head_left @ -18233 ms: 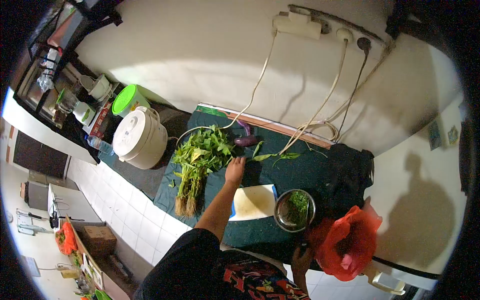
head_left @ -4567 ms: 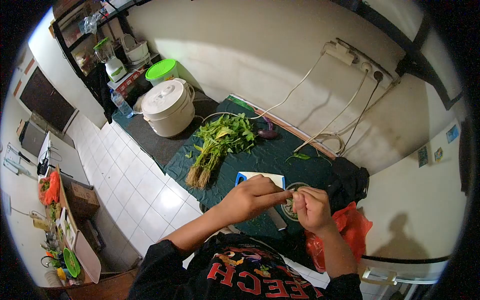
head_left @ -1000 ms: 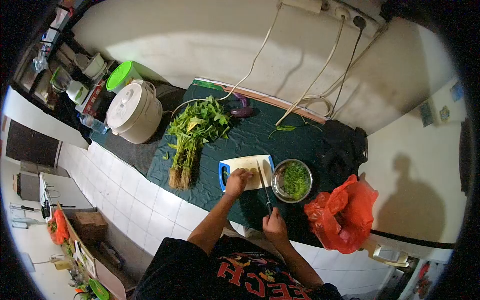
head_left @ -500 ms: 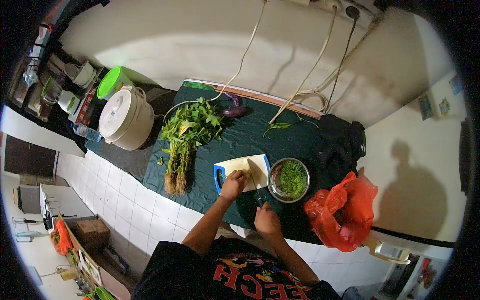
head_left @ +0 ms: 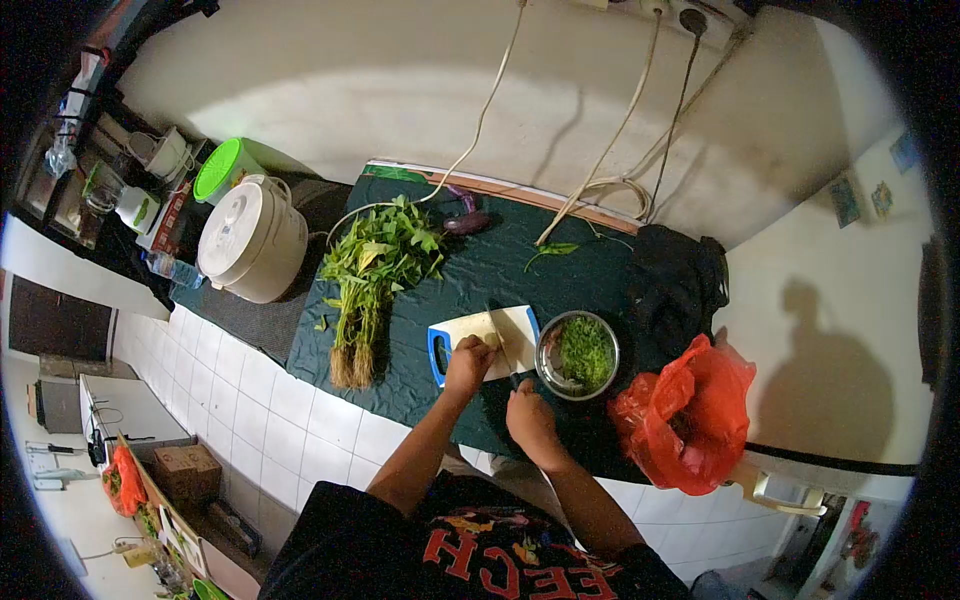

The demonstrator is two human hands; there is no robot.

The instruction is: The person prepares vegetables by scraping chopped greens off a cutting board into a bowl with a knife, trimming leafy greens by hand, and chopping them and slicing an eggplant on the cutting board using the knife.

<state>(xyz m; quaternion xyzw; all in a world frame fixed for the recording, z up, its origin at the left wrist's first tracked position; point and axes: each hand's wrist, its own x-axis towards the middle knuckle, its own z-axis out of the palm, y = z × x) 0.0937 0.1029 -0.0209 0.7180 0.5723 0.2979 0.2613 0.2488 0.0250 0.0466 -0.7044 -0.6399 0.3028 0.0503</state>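
My left hand [head_left: 468, 366] is on the white cutting board [head_left: 515, 325] with the blue handle. Its fingers are closed and pressed down around a small pale piece, mostly hidden under the fingertips. In my right hand [head_left: 529, 409] is the dark handle of a kitchen knife [head_left: 502, 346], its blade lying across the board just right of the left fingertips. Against the board's right side stands a steel bowl [head_left: 542, 373] with finely chopped greens [head_left: 586, 355] inside.
Leafy greens with roots [head_left: 375, 285] lie left of the board. Further back are an eggplant [head_left: 467, 223] and a green leaf [head_left: 552, 254]. A red plastic bag [head_left: 690, 415] sits at the right edge, by a black cloth bundle [head_left: 675, 275]. A rice cooker [head_left: 255, 240] stands left.
My right hand and the knife have moved forward, away from my body, so the blade reaches further across the board. My left hand stays nearly in place.
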